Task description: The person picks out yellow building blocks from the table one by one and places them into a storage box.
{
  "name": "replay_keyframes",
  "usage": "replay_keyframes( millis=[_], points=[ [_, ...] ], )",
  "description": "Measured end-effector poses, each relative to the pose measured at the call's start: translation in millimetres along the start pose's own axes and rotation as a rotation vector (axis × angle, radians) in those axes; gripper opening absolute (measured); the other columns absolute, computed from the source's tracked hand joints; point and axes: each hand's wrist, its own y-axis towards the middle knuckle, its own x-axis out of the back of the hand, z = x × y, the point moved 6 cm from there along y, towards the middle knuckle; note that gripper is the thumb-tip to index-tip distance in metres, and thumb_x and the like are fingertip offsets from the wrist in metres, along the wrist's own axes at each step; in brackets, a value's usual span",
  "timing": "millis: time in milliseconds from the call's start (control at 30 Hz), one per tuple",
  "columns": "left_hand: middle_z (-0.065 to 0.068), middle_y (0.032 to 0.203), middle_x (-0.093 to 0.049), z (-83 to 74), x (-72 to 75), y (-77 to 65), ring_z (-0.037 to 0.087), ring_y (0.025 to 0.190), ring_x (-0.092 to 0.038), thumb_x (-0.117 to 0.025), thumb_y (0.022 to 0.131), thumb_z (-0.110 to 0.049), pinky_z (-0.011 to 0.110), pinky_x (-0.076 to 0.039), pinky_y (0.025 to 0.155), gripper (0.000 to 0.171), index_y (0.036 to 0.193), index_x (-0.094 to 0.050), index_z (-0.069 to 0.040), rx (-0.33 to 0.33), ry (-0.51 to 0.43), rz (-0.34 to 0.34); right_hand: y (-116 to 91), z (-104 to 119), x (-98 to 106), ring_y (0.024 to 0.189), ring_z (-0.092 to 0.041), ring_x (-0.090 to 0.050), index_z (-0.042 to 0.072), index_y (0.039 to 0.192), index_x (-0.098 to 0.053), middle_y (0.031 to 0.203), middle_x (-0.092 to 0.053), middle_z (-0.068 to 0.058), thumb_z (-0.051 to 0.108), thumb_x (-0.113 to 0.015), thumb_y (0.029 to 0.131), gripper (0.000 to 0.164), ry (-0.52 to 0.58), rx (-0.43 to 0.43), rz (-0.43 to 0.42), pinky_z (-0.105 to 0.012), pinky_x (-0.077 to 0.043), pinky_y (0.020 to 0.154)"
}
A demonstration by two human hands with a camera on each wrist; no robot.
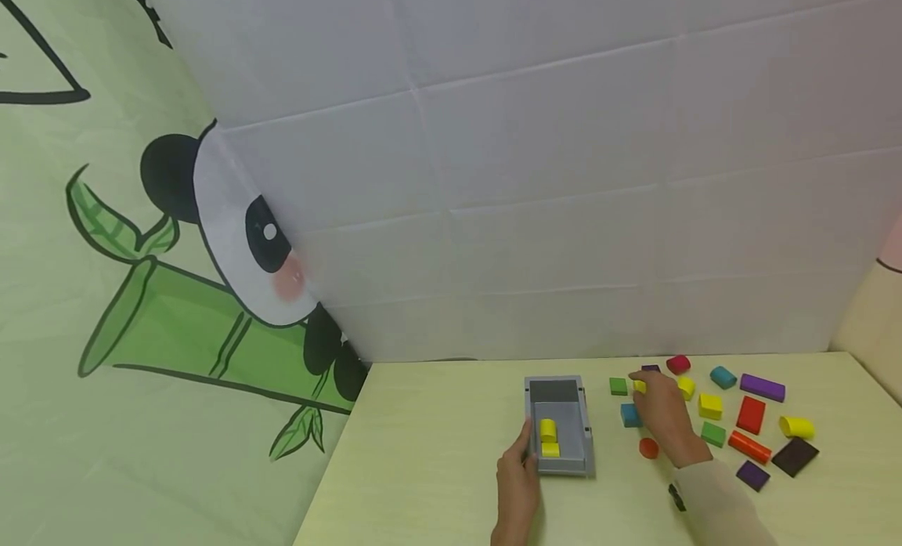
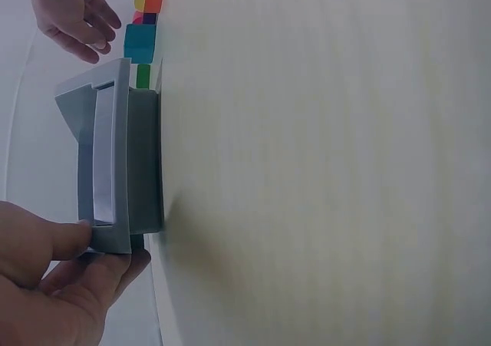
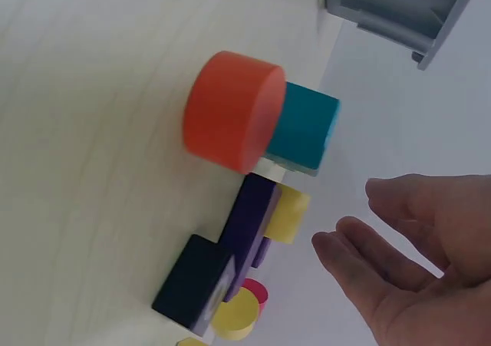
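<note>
My left hand [image 1: 517, 483] grips the near left side of a grey plastic tray [image 1: 561, 411], thumb on the rim and fingers below in the left wrist view. Inside the tray lie a yellow rounded block [image 1: 548, 429] and another yellow block [image 1: 550, 450]. To the right, my right hand [image 1: 665, 415] hovers over loose toy blocks, fingers and thumb apart with nothing between them in the right wrist view. Nearest to it are a yellow block [image 1: 640, 386], partly hidden, a blue block [image 1: 630, 415], a green block [image 1: 618, 386] and an orange-red disc [image 1: 648, 448].
Right of my right hand are scattered several blocks, among them a yellow cube [image 1: 710, 406], a red block [image 1: 751, 414], a long purple block [image 1: 763, 387] and a black block [image 1: 795, 457]. A white cloth wall [image 1: 550, 256] rises behind the pale table [image 1: 423, 452].
</note>
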Motion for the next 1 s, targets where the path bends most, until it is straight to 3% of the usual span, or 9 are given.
replay_keyframes(
  millis=[167,267,400,600,1000],
  points=[
    [0.008,0.131,-0.047,-0.9,0.3,-0.5,0.021,0.117,-0.042,-0.055,0.084,0.007,0.042,-0.041,0.095,0.059,0.135,-0.041,-0.02,-0.007,-0.002,0.005,3,-11,-6,0.104,-0.042,-0.046,-0.004,0.115,-0.055,0.117,-0.052,-0.027,-0.004,-0.057,0.083,0.032,0.013,-0.022,0.006,-0.059,-0.042,0.09],
    [0.006,0.131,-0.046,0.0,0.7,-0.7,0.018,0.117,-0.041,-0.055,0.085,0.006,0.04,-0.041,0.096,0.059,0.135,-0.042,-0.022,0.025,-0.001,0.009,4,-16,-9,0.105,-0.042,-0.045,-0.003,0.116,-0.054,0.117,-0.052,-0.027,-0.004,-0.057,0.083,0.033,0.011,-0.024,0.01,-0.06,-0.042,0.089],
    [0.005,0.131,-0.046,0.6,0.8,-0.8,0.016,0.117,-0.04,-0.055,0.085,0.005,0.039,-0.04,0.097,0.059,0.135,-0.042,-0.023,0.046,-0.003,0.01,5,-21,-13,0.102,-0.041,-0.047,-0.003,0.115,-0.055,0.116,-0.053,-0.027,-0.002,-0.058,0.084,0.031,-0.004,-0.007,0.011,-0.059,-0.043,0.088],
    [0.008,0.13,-0.047,-2.2,2.8,-1.5,0.019,0.116,-0.041,-0.055,0.085,0.006,0.04,-0.04,0.096,0.058,0.135,-0.042,-0.021,0.023,-0.011,0.008,5,-22,-15,0.094,-0.038,-0.048,-0.005,0.111,-0.058,0.11,-0.056,-0.026,-0.003,-0.06,0.082,0.028,-0.026,0.012,-0.012,-0.058,-0.045,0.087],
    [0.008,0.13,-0.048,-1.0,7.7,-5.5,0.018,0.116,-0.042,-0.055,0.085,0.006,0.04,-0.04,0.096,0.058,0.134,-0.043,-0.021,0.03,-0.016,0.024,-2,-22,-20,0.092,-0.038,-0.047,-0.006,0.111,-0.057,0.107,-0.054,-0.025,-0.003,-0.06,0.083,0.028,-0.021,-0.023,0.011,-0.058,-0.045,0.087]
  ],
)
